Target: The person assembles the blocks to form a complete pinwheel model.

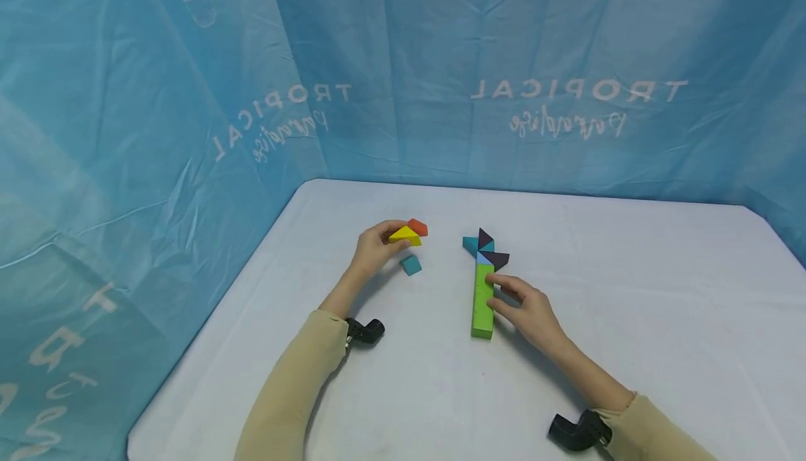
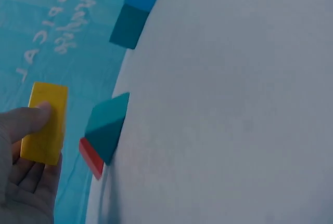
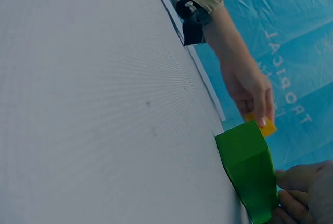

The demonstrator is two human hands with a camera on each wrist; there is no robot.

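Observation:
My left hand point(image 1: 373, 246) pinches a yellow triangular block point(image 1: 406, 236) between thumb and fingers, raised over the table. Close by lie a red block point(image 1: 418, 227) and a teal block point(image 1: 411, 265). My right hand point(image 1: 532, 310) touches the right side of a long green block point(image 1: 483, 300) with its fingertips and does not wrap round it. From the far end of the green block runs a group of pieces: a light blue triangle point(image 1: 482, 259), dark triangular blocks point(image 1: 495, 259) and a teal piece point(image 1: 469, 245). In the right wrist view the green block point(image 3: 250, 172) partly hides the yellow one.
A white table point(image 1: 630, 307) with rounded corners carries all the blocks. Blue printed curtains point(image 1: 535, 41) hang behind it and along its left side. Each wrist wears a black camera mount, such as the right one point(image 1: 576, 431).

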